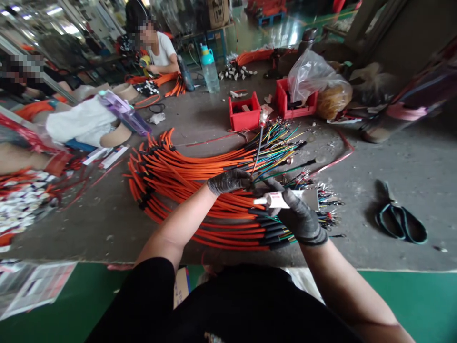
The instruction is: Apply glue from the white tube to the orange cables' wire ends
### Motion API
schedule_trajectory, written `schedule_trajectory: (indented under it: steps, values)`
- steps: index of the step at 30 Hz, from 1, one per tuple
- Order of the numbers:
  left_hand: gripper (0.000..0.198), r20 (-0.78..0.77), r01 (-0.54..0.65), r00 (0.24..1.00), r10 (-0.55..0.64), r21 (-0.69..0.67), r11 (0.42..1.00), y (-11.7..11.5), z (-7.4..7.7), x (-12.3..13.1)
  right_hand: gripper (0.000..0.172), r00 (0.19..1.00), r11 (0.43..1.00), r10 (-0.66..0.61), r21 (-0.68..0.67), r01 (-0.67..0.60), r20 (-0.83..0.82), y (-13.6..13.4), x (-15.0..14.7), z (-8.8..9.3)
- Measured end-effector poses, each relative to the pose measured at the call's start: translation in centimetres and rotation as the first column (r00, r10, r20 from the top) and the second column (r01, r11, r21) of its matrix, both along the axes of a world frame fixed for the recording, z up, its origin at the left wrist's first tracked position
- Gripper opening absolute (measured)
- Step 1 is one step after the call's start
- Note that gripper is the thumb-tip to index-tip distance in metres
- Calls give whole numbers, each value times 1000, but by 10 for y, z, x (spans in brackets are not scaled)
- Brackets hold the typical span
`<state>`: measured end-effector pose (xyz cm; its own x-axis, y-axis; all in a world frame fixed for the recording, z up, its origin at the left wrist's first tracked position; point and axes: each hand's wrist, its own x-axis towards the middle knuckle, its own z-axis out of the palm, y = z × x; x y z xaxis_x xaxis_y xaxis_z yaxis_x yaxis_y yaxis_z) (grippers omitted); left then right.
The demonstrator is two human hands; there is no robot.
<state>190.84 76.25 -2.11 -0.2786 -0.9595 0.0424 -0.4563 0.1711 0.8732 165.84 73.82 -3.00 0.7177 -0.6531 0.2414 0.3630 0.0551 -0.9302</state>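
Observation:
My right hand [300,216], in a dark grey glove, is closed around a white tube [276,200] whose narrow nozzle points left. My left hand [230,181], gloved alike, has its fingers drawn together close to the right fingertips; what is between them is hidden. Beneath both hands lies a curved bundle of orange cables [200,164] with black sleeves and thin coloured wires at the right ends. A screwdriver [257,150] slants across the wires, its shaft ending at my left fingertips. One green wire [291,171] runs right from between my hands.
Scissors [398,219] with dark handles lie at the right. Beyond the cables stand two red bins [245,114], a plastic bag [310,71] and a blue bottle [210,71]. White connectors [26,205] are piled at the left. A co-worker [160,52] sits across the table.

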Motion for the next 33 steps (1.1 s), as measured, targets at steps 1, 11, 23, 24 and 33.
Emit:
schedule_trajectory:
  steps: [1, 11, 23, 24, 33]
  values:
    - [62, -58, 35, 998, -34, 24, 999, 0, -2, 1, 61, 999, 998, 42, 47, -42, 13, 7, 0, -2]
    - [43, 355, -120, 882, 309, -464, 877, 25, 12, -22, 47, 987, 945, -158, -285, 162, 37, 32, 8, 0]
    - [62, -84, -265, 964, 252, -254, 930, 62, 46, -20, 35, 996, 680, -69, -728, 88, 56, 38, 8, 17]
    - [61, -62, -220, 975, 211, -250, 943, 66, 51, -20, 37, 994, 664, -86, -739, 110, 70, 40, 8, 14]
    - [51, 25, -322, 942, 335, -212, 923, 99, 77, -21, 45, 895, 717, -444, -617, 325, -43, 28, 11, -24]
